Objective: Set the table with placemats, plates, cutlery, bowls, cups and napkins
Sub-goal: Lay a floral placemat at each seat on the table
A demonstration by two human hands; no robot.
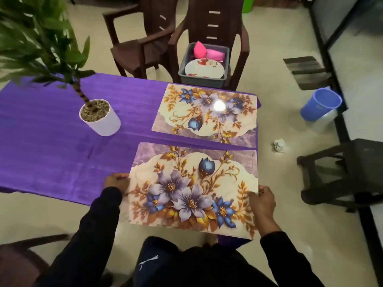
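A floral placemat (192, 183) hangs partly over the near edge of the purple-clothed table (51, 141). My left hand (116, 181) grips its left edge and my right hand (263, 200) grips its right edge. A second floral placemat (207, 112) lies flat on the far right of the table. Behind the table, a grey tub (204, 79) sits on a brown chair (215, 21) and holds a white floral plate (204, 68) and pink napkins (209, 51).
A potted plant in a white pot (99, 117) stands mid-table. A second brown chair (136, 44) stands behind the table. On the floor at right are a blue bucket (320, 104), crumpled paper (279, 145) and a dark stool (344, 172).
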